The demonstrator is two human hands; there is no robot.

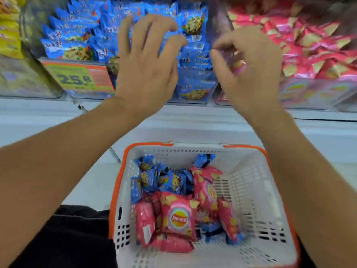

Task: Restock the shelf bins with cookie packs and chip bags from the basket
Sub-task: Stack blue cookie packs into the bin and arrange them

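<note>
Above the basket (pixel 251 190), left hand (pixel 146 74) spread over blue cookie packs (pixel 73 35) — right hand (pixel 249 74) loosely curled, grasp unclear.

Left hand (pixel 146 62) spreads over the blue cookie packs (pixel 77 35); right hand (pixel 249 64) pinches a pink chip bag (pixel 238 65); basket (pixel 251 190) lies below both.

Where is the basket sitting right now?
In the head view the basket sits low and centre-right, below the shelf bins, between the person's forearms, with blue cookie packs and pink chip bags inside.
</note>
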